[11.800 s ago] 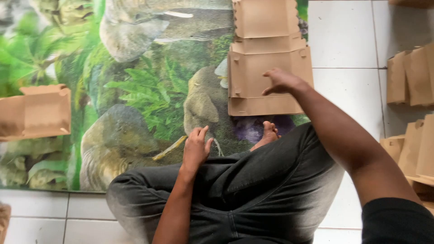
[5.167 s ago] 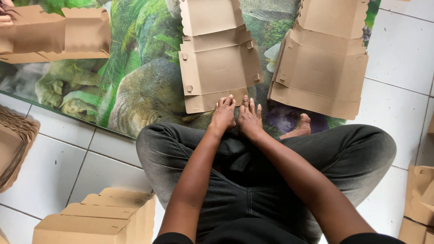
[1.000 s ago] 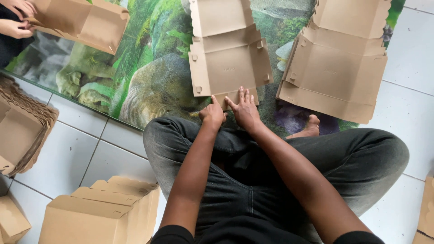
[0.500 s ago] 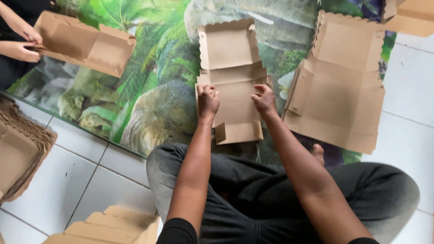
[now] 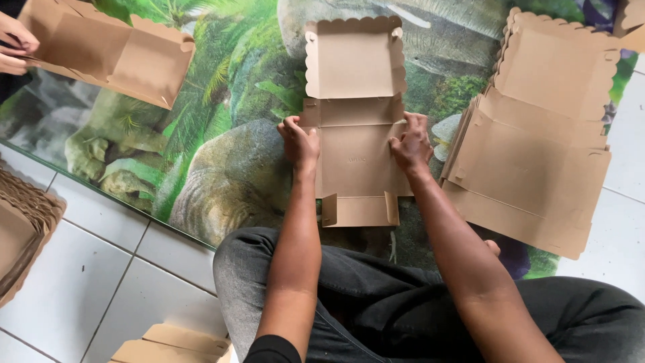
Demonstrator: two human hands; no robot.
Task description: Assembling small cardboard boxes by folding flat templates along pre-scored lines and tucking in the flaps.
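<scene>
Both hands, left hand (image 5: 299, 142) and right hand (image 5: 410, 143), pinch the side flaps of the flat cardboard box (image 5: 356, 134) lying between them on the mat (image 5: 222, 134); only the near flap stands, the rest remains unfolded.

I wore dark grey trousers (image 5: 376, 302), the cloth creased in soft folds over my legs. A short black sleeve (image 5: 269, 349) edged my left upper arm. Both forearms were bare, with no watch, ring or bracelet on my left hand (image 5: 299, 142) or right hand (image 5: 411, 144).
</scene>
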